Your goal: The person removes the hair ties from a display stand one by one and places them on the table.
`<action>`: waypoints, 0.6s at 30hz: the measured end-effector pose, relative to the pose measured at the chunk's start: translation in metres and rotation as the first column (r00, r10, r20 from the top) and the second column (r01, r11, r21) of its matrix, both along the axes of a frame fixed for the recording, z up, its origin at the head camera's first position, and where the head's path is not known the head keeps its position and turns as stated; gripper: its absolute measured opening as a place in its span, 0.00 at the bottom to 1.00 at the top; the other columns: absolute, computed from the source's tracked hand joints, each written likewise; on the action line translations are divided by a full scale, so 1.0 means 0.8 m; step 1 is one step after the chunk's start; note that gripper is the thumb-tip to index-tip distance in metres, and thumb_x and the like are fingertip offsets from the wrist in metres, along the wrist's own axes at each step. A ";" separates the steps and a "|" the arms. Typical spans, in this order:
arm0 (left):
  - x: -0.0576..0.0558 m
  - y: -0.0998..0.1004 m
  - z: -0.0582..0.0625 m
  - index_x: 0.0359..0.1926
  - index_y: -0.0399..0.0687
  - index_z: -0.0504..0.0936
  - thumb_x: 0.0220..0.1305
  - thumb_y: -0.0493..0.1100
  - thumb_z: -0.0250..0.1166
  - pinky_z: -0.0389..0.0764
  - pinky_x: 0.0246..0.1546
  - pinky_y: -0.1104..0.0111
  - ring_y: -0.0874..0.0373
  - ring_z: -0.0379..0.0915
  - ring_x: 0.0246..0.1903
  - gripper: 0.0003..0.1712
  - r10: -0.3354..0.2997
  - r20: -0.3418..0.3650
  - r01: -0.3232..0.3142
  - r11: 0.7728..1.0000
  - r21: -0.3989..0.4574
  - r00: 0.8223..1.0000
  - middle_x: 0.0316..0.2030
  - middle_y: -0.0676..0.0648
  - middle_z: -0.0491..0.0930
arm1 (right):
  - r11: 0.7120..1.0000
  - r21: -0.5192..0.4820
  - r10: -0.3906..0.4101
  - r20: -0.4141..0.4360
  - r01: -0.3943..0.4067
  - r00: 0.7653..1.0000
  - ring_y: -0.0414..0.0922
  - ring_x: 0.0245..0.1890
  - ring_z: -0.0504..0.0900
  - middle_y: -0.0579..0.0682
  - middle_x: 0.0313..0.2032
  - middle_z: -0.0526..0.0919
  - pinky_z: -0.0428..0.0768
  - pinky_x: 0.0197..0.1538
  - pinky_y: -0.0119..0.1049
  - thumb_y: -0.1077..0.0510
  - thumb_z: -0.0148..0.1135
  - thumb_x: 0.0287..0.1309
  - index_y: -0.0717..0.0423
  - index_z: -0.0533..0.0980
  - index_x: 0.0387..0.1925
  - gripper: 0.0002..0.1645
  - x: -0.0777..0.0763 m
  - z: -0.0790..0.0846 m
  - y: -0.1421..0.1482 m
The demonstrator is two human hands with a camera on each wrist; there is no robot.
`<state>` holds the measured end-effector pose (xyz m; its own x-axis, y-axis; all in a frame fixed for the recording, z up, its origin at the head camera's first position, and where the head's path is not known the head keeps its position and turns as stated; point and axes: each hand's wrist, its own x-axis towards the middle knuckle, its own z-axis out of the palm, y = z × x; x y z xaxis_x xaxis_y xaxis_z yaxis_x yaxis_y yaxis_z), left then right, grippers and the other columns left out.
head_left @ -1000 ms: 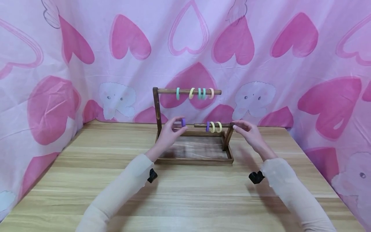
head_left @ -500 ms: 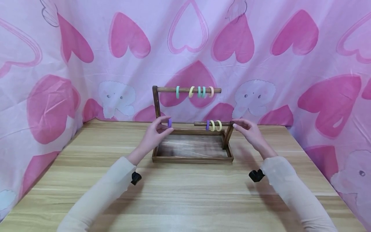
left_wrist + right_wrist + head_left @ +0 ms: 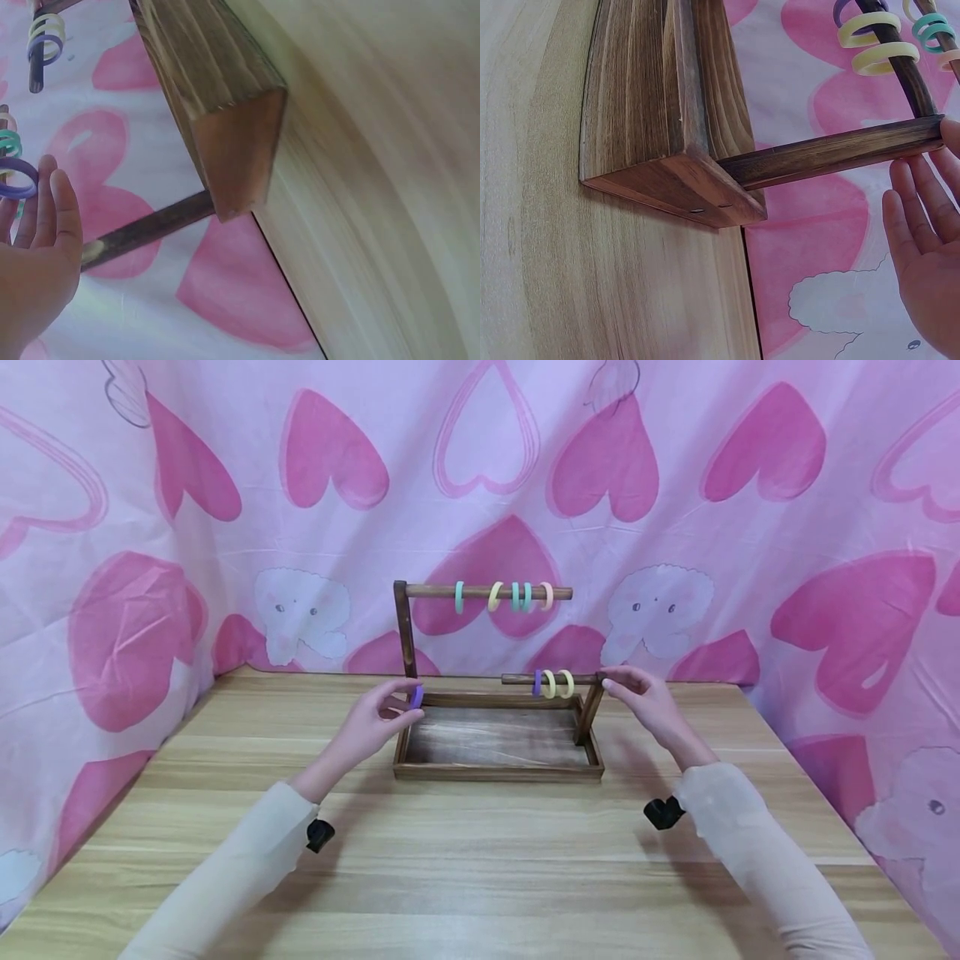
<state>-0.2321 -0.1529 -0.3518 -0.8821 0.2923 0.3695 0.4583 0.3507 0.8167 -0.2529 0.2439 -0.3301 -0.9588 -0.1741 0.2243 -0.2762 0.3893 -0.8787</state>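
My left hand point(image 3: 360, 727) pinches a purple ring point(image 3: 417, 697) between thumb and fingers, beside the left post of a dark wooden rack point(image 3: 495, 772). In the left wrist view the same ring point(image 3: 19, 178) sits at the fingertips. My right hand point(image 3: 645, 706) holds the top of the rack's right post point(image 3: 589, 714), thumb on the near side. On the lower bar point(image 3: 516, 680) hang a purple ring point(image 3: 537, 683) and two yellow rings point(image 3: 550, 684). The upper bar point(image 3: 427, 592) carries several green, yellow and pink rings.
The rack's base is a shallow tray with raised edges, standing on a wood-grain table point(image 3: 480, 868). A pink heart-patterned cloth point(image 3: 480, 535) hangs close behind and on both sides. The upper bar's right end and lower bar's left end are free.
My left hand has moved left and slightly down with the purple ring, away from the lower bar's free end to the left post. The right hand stays on its post.
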 end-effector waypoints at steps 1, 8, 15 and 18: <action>0.001 -0.002 -0.001 0.54 0.44 0.71 0.55 0.43 0.63 0.76 0.35 0.66 0.54 0.74 0.37 0.24 -0.003 0.000 0.003 1.000 -0.011 1.000 0.47 0.44 0.72 | 1.000 0.000 0.000 0.001 0.000 1.000 0.37 0.45 0.71 0.52 0.46 0.74 0.67 0.49 0.38 0.54 0.52 0.60 0.67 0.67 0.53 0.24 0.000 0.000 0.000; 0.024 -0.007 0.013 0.51 0.33 0.71 0.53 0.32 0.63 0.76 0.35 0.61 0.47 0.74 0.36 0.23 -0.041 -0.014 0.040 0.998 -0.051 0.999 0.45 0.36 0.73 | 1.000 -0.023 -0.007 0.009 0.007 1.000 0.38 0.46 0.71 0.50 0.47 0.75 0.67 0.50 0.37 0.50 0.55 0.57 0.62 0.69 0.53 0.26 -0.015 -0.014 0.010; 0.025 -0.020 -0.005 0.51 0.33 0.71 0.53 0.36 0.64 0.76 0.34 0.64 0.49 0.74 0.35 0.23 -0.046 -0.017 0.044 0.992 -0.115 0.999 0.43 0.38 0.73 | 1.000 -0.027 0.001 -0.015 -0.002 1.000 0.38 0.46 0.72 0.49 0.46 0.76 0.68 0.49 0.34 0.49 0.55 0.57 0.62 0.70 0.52 0.26 -0.020 -0.021 0.012; 0.023 -0.027 -0.018 0.51 0.37 0.72 0.53 0.39 0.65 0.76 0.33 0.66 0.52 0.74 0.35 0.24 -0.044 0.000 0.043 0.992 -0.122 0.999 0.44 0.41 0.74 | 0.999 -0.042 -0.004 -0.013 0.003 1.000 0.38 0.45 0.73 0.49 0.45 0.76 0.68 0.49 0.32 0.49 0.56 0.56 0.62 0.70 0.51 0.26 -0.019 -0.021 0.011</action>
<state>-0.2138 -0.1748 -0.3662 -0.8666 0.3735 0.3309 0.4774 0.4276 0.7676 -0.2684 0.2530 -0.3471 -0.9564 -0.1606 0.2438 -0.2864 0.3531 -0.8907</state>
